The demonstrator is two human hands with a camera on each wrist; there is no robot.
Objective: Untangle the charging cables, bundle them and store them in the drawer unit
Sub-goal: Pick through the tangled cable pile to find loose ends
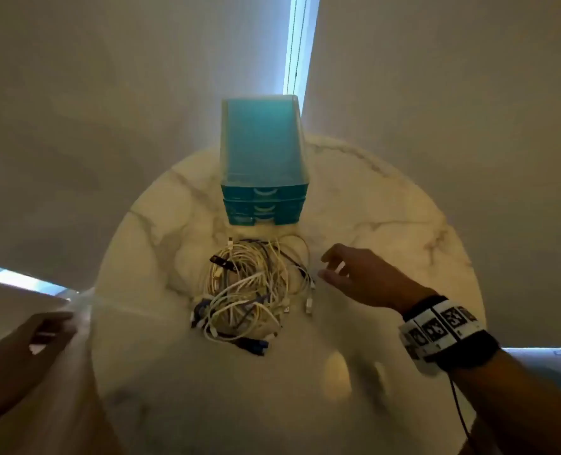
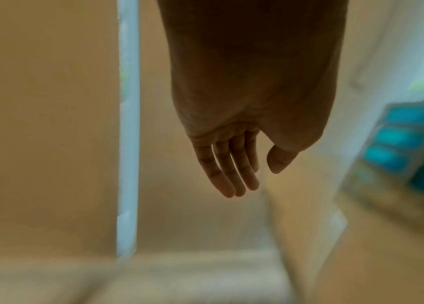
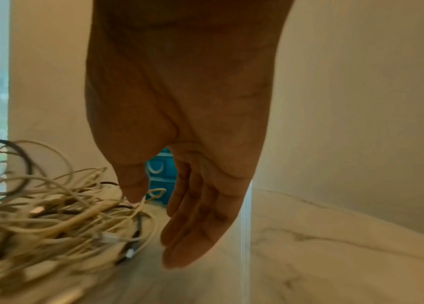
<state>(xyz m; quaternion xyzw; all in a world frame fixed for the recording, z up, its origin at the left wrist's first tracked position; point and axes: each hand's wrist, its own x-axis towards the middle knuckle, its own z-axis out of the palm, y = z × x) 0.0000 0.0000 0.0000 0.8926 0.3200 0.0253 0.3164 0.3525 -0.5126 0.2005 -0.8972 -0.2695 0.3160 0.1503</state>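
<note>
A tangled heap of white and dark charging cables (image 1: 251, 290) (image 3: 50, 209) lies in the middle of the round marble table (image 1: 387, 224). Behind it stands a teal drawer unit (image 1: 262, 165) (image 2: 400, 139) (image 3: 160, 170) with all three drawers closed. My right hand (image 1: 330, 267) (image 3: 154, 226) hovers just right of the heap, fingers relaxed and apart, holding nothing. My left hand (image 1: 49, 330) (image 2: 247, 174) hangs off the table's left edge, fingers straight and empty, blurred by motion.
The table stands against pale roller blinds (image 1: 453, 110) with a bright window gap (image 1: 297, 44) behind the drawer unit. A tracking band (image 1: 443, 330) wraps my right wrist. Bare marble (image 1: 239, 405) lies in front of the cables.
</note>
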